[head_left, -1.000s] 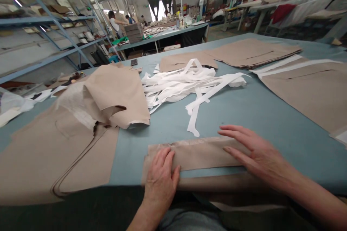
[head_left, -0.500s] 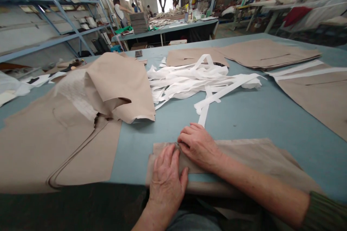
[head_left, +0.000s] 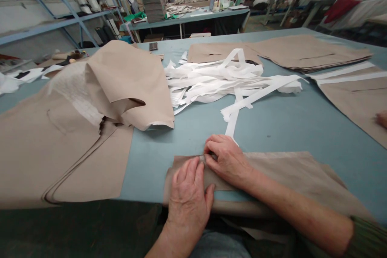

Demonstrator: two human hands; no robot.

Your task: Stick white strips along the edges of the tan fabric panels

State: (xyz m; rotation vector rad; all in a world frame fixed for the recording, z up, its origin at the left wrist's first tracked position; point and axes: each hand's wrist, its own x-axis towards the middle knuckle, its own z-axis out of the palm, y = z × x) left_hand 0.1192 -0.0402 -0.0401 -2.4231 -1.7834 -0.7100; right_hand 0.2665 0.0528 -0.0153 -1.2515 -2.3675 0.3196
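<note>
A taupe fabric panel (head_left: 281, 173) lies along the table's near edge, part of it hanging down toward my lap. My left hand (head_left: 189, 197) rests flat on its left end, fingers stretched toward the far edge and thumb apart. Just right of those fingertips, my right hand (head_left: 228, 159) pinches the far edge of the panel between curled fingers and thumb. What exactly is under that pinch is partly hidden. A white strip (head_left: 232, 125) runs from the pile down to just behind my right hand.
Beyond my hands lies a heap of white strips (head_left: 208, 84). Loosely folded beige fabric (head_left: 130, 80) covers the left side. Flat beige panels (head_left: 311, 50) lie at the far right, with a striped-edge panel (head_left: 356, 92) nearer. Another person's hand (head_left: 381, 119) shows at the right border.
The view has tilted down slightly. My hands keep to the same spot on the panel, with the right fingers a little more curled. Another person's hand has appeared at the right edge.
</note>
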